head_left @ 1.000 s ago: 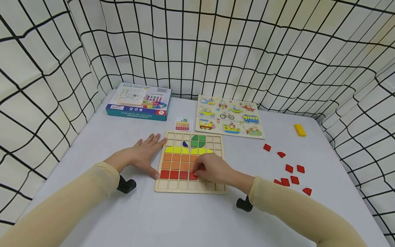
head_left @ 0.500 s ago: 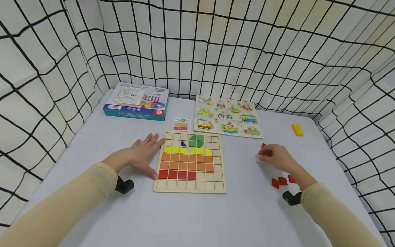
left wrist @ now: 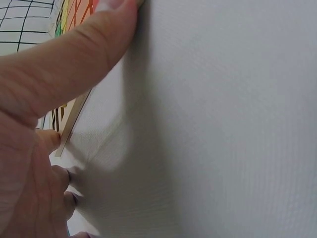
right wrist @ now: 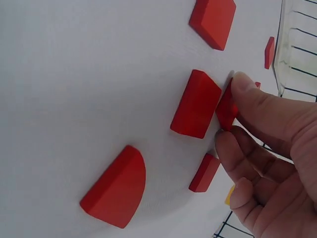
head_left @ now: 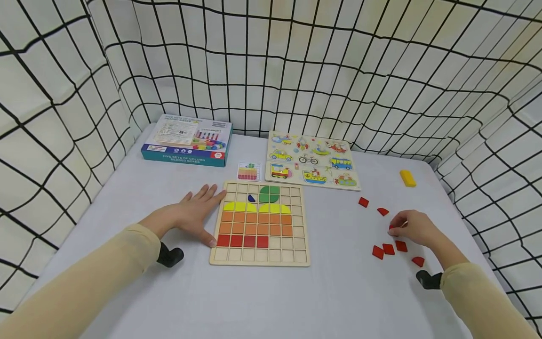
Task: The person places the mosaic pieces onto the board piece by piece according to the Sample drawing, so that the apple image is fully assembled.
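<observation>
My left hand (head_left: 192,214) is spread flat, its thumb and index fingertips at the left edge of a wooden grid board (head_left: 258,256). In the left wrist view the thumb (left wrist: 74,64) lies over that edge. The board bears rows of red (head_left: 237,240), orange and yellow pieces, a green group (head_left: 269,194) and a small blue piece (head_left: 251,198). Out to the right, my right hand (head_left: 412,227) pinches a red tile (right wrist: 227,106) between thumb and fingertips, low over the table. Red square tiles (right wrist: 197,105) and a rounded red piece (right wrist: 119,191) lie close by.
Behind the board lie a pattern card (head_left: 249,172) and a picture puzzle board (head_left: 313,160). A boxed bead set (head_left: 186,141) sits at the back left, a yellow block (head_left: 408,178) at the back right. Black netting (head_left: 254,61) over white walls surrounds the white table (head_left: 271,301).
My right hand has left the red row on the board, crossed right to the loose red pieces, and now pinches one of them. My left hand stays at the board's edge.
</observation>
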### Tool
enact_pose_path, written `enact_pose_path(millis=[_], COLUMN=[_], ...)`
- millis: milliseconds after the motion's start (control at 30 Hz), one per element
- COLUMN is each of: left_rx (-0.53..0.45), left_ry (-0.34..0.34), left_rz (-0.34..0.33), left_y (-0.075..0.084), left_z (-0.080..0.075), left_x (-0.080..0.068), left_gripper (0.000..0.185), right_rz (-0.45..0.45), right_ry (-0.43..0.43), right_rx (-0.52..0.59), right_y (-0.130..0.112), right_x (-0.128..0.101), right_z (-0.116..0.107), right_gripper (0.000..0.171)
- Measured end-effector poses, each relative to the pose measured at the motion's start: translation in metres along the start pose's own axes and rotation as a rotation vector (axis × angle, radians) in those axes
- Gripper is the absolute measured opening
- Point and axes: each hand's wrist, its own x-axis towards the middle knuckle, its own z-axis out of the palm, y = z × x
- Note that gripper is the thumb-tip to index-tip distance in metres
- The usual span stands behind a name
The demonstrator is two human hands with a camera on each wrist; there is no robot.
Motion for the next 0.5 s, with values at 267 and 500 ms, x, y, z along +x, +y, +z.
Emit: enact_pose_path(millis=[267,500], left_rx=[0.000,0.008], left_ry=[-0.003,-0.005], left_rz=[0.003,0.003], left_y=[0.001,0.002], left_z=[0.001,-0.002], left_x=[-0.001,-0.001], left_gripper=[0.137,0.137], right_rz=[-0.028,-0.206], right_ry=[0.041,0.094], right_rx=[-0.011,0.050], right_y=[-0.009,-0.069], right_x=[-0.001,0.011], right_z=[0.007,0.023], right_gripper=[0.022,0.017])
